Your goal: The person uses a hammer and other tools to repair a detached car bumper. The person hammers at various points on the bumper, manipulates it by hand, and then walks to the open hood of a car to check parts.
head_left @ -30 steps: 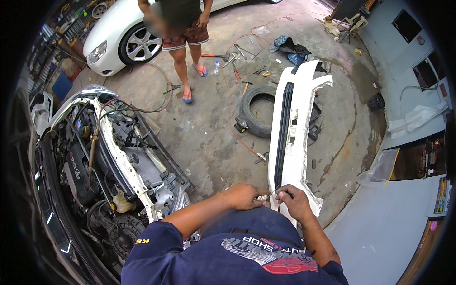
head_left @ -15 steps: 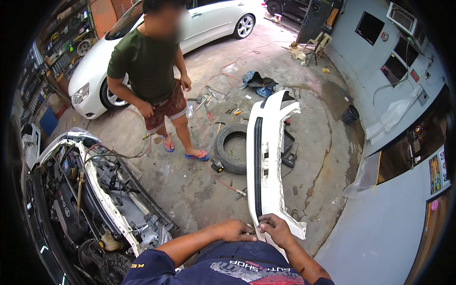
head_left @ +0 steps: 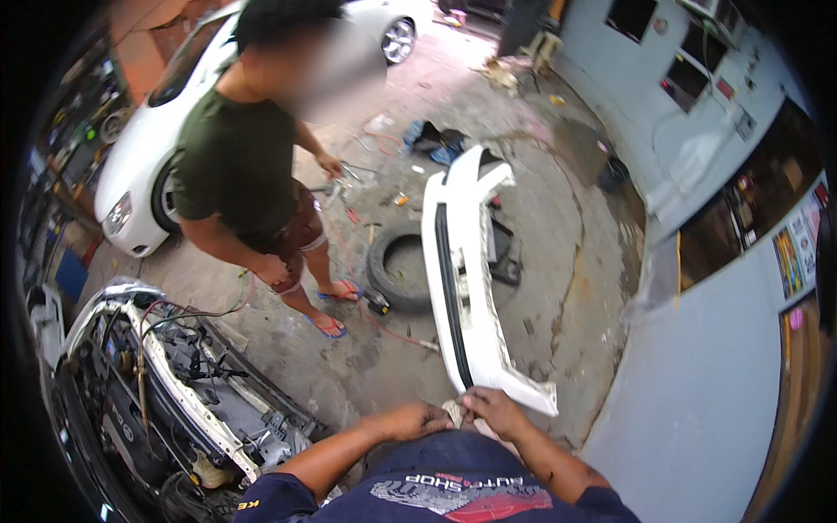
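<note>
A person looked down over their own chest at a white bumper (head_left: 466, 288) lying lengthwise on the concrete floor (head_left: 558, 288) of a garage, its near end reaching almost to their body. Both hands met at that near end: the left hand (head_left: 417, 420) was curled with its fingers drawn together beside a small pale scrap (head_left: 453, 410), perhaps cloth or tape, and the right hand (head_left: 493, 408) pinched the same spot against the bumper's edge — whether either truly gripped the scrap could not be told. The bumper was already off the car (head_left: 166, 392) at the left, whose open front showed bare engine parts, so removal looked finished; work on the bumper's end seemed only begun, with the rest of its length untouched. A tyre (head_left: 397, 275) lay touching the bumper's left side. Another person (head_left: 248, 174) in a green shirt stood near — hands well apart from the bumper.
</note>
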A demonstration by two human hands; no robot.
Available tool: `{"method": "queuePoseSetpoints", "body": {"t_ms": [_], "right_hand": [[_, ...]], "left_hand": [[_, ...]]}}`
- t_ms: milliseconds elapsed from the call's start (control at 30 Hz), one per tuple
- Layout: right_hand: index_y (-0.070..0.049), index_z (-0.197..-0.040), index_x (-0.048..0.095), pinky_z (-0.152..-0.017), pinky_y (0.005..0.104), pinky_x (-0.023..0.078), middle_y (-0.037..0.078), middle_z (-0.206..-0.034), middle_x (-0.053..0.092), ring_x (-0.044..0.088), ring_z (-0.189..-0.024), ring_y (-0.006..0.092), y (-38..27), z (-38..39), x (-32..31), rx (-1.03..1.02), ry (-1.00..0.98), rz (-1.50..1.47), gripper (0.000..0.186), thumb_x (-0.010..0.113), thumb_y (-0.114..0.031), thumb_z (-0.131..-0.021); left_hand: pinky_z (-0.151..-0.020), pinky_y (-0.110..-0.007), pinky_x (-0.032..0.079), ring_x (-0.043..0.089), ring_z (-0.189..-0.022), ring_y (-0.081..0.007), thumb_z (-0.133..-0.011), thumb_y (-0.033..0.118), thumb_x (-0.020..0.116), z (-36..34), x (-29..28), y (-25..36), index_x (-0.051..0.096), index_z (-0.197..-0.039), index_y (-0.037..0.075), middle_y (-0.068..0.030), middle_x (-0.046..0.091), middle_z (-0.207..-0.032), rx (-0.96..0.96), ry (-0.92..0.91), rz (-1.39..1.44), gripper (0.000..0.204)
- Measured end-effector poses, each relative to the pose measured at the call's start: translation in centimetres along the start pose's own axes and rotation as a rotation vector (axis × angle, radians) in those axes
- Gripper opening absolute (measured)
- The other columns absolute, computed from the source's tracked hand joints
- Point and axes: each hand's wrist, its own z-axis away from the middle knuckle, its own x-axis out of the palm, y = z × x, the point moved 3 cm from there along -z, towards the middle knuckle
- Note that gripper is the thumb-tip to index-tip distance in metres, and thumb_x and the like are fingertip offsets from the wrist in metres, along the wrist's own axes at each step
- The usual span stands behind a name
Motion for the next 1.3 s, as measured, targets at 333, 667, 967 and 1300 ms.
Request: {"method": "queuePoseSetpoints", "body": {"t_ms": [333,667,967,1300], "right_hand": [[-0.002,-0.102,0.070,-0.064,0.0275,0.051,0.001,-0.080,0.066,0.063,-0.071,0.0102,0.5,0.3,0.6,0.100,-0.023,0.059,0.024,0.067,-0.026,-0.102],[-0.001,-0.083,0.067,-0.062,0.0402,0.047,0.011,-0.067,0.065,0.060,-0.063,0.0200,0.5,-0.6,-1.2,0.105,-0.167,0.321,0.043,0.070,-0.042,-0.096],[-0.003,-0.104,0.073,-0.083,0.0435,0.054,0.020,-0.094,0.072,0.068,-0.087,0.0309,0.4,0.2,-1.6,-0.097,-0.123,0.437,0.044,0.066,-0.045,-0.098],[-0.004,-0.106,0.075,-0.069,0.0344,0.049,0.009,-0.082,0.069,0.061,-0.074,0.0173,1.7,0.4,-2.8,-0.015,-0.096,0.142,0.033,0.065,-0.034,-0.101]], "left_hand": [[-0.081,-0.048,0.053,0.069,-0.092,-0.0422,-0.103,0.045,0.058,-0.2,-1.0,2.8,0.073,-0.121,0.014,-0.0227,0.073,-0.102,-0.092,-0.045,-0.175,0.038],[-0.081,-0.051,0.054,0.070,-0.092,-0.0414,-0.099,0.040,0.063,-1.0,-1.3,4.2,0.070,-0.126,0.016,-0.0209,0.074,-0.098,-0.141,-0.063,-0.446,0.037],[-0.084,-0.046,0.054,0.071,-0.094,-0.0396,-0.098,0.035,0.064,-2.6,-1.6,5.1,0.076,-0.117,0.013,-0.0192,0.074,-0.102,-0.186,-0.104,-0.385,0.031],[-0.083,-0.036,0.055,0.072,-0.089,-0.0272,-0.098,0.021,0.071,-2.3,-1.0,4.5,0.074,-0.122,0.010,-0.0207,0.075,-0.101,-0.194,0.022,0.118,0.028]]}}
